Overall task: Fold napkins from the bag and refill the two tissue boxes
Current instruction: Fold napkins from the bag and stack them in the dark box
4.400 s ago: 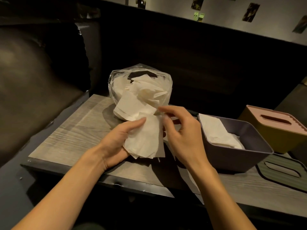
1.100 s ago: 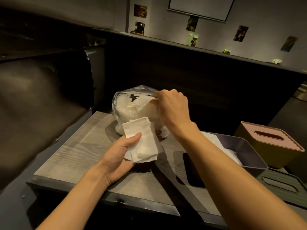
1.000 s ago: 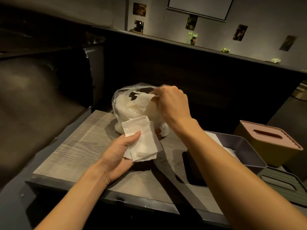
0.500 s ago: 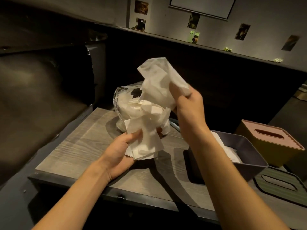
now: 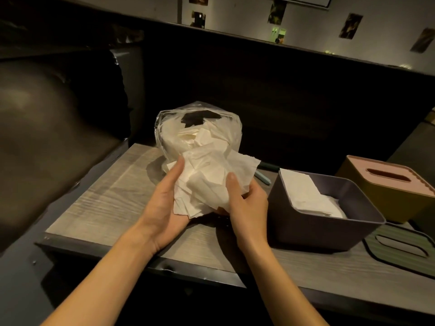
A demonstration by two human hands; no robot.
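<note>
While both hands press a loose bundle of white napkins [image 5: 207,184] above the desk [image 5: 101,208], the left hand [image 5: 164,208] cups it from below and the right hand [image 5: 247,205] has its fingers [image 5: 231,182] closed on its side. Just behind stands the clear bag [image 5: 197,135]; to the right sits an open purple tissue box [image 5: 324,222] partly filled, with a yellow, pink-lidded tissue box [image 5: 388,191] beyond it.

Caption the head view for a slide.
Both hands hold napkins before the plastic bag, beside an open purple tissue box.
</note>
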